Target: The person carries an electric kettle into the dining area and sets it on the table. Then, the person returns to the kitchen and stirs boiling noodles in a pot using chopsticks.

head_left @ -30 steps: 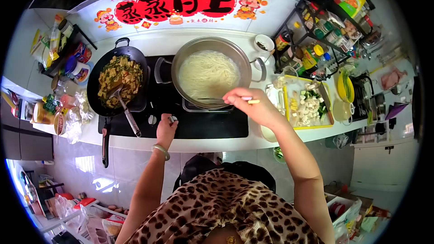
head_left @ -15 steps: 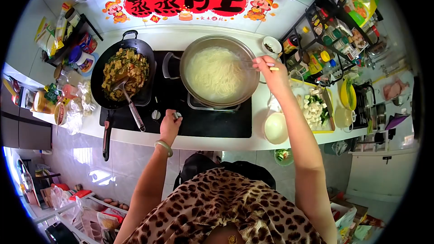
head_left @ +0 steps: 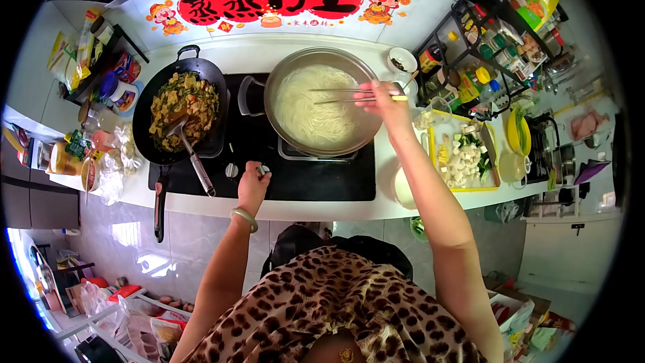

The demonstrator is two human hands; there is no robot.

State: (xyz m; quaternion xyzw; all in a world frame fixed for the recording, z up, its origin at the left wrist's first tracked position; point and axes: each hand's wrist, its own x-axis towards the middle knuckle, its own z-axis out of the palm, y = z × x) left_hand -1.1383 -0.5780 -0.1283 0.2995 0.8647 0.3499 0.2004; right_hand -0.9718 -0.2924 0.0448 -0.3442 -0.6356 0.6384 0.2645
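A large steel pot (head_left: pixel 282 136) of pale noodles (head_left: pixel 319 111) in cloudy liquid stands on the right burner. My right hand (head_left: pixel 385 102) grips a pair of long chopsticks (head_left: pixel 339 100) over the pot's right side, their tips spread at the noodles. At the front of the black cooktop (head_left: pixel 322 185), my left hand (head_left: pixel 253 181) has its fingers closed round the right control knob (head_left: pixel 264 170). On the left, a black wok (head_left: pixel 142 128) holds a cooked brown and green dish (head_left: pixel 185 104), with a metal spatula (head_left: pixel 191 150) resting in it.
Right of the pot lies a yellow-edged tray (head_left: pixel 463 189) with white cubes and greens, beside a pale bowl (head_left: pixel 404 189). A small white bowl (head_left: pixel 402 60) stands behind. A black rack (head_left: pixel 440 27) holds bottles. The wok's handle (head_left: pixel 159 208) juts past the counter's front edge.
My right hand first moved up and right from the pot's front, then slightly left. The chopsticks now lie spread across the noodles. My left hand has stayed at the knob.
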